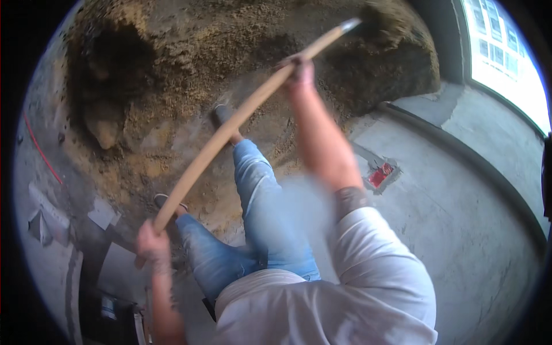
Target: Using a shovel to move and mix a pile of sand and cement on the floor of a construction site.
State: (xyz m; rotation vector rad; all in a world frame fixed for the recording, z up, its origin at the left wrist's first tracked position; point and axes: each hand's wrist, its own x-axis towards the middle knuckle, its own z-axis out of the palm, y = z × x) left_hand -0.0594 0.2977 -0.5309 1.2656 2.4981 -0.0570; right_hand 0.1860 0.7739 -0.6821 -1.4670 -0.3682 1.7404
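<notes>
Gripping a long pale wooden tool handle [230, 123], I clench my left hand [150, 240] at its butt and my right hand [300, 70] near the metal head [349, 25], above the sandy soil heap [190, 52]. Stiff and probably head-heavy, it favours this wide-spaced hold.

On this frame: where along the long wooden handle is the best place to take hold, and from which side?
Grip the wooden handle at two spread points, as here: left hand at its near butt end, right hand far up toward the metal head. Its long, slim, slanted shaft probably favours wrapping from above, one hand from each side.
</notes>
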